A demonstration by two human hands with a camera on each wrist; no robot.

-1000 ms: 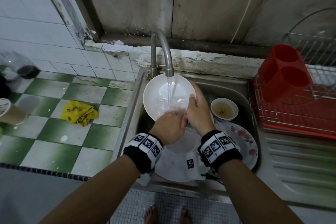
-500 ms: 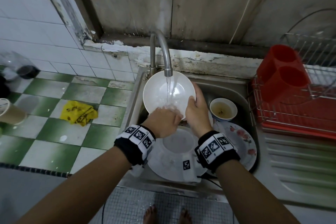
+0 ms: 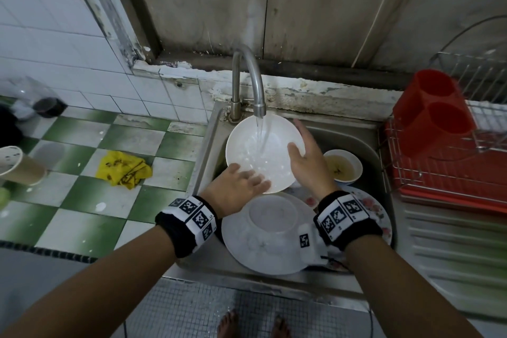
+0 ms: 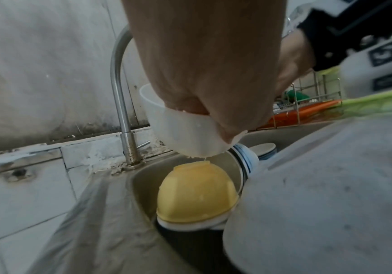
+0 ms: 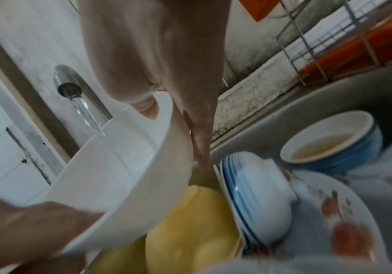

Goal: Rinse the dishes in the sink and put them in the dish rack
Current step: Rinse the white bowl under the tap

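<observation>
Under running steel faucet (image 3: 248, 82), at sink's back left corner: round white ceramic bowl (image 3: 264, 152), tilted, mouth facing up and toward person, water stream hitting inside. Round, so no long axis. Right hand (image 3: 306, 162) grips right rim, thumb inside, fingers behind. Left hand (image 3: 236, 191) flat-fingered on near rim, seemingly rubbing. Step judged: rinsing, still early. Next calls for tipping water out, then carrying right to wire dish rack with red tray (image 3: 450, 170). Below: upturned yellow bowl (image 4: 196, 192), soup-filled blue bowl (image 3: 342, 165), floral plate (image 3: 373, 208) still unrinsed.
</observation>
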